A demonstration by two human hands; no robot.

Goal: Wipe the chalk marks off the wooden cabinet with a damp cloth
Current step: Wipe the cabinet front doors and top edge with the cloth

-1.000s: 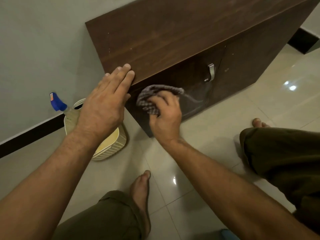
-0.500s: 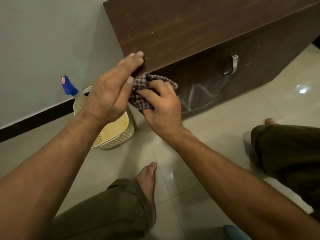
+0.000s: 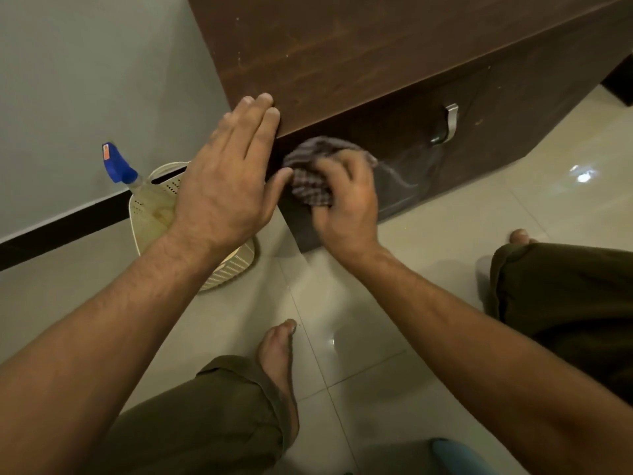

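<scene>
Against grey wall — dark cabinet (image 3: 342,46)

dark wood-grain cabinet (image 3: 342,53) (wet sheen on front), checked woven cloth (image 3: 310,181), brushed metal handle (image 3: 451,121), glossy floor tiles (image 3: 479,214)

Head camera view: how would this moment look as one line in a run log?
step: wiping cabinet front | right hand: presses checked cloth on door | left hand: flat, fingertips on cabinet top edge | spray bottle: in basket

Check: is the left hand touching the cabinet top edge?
Touching. Head view shows the left hand with its fingertips laid flat on the cabinet top's front corner, no gap visible.
</scene>
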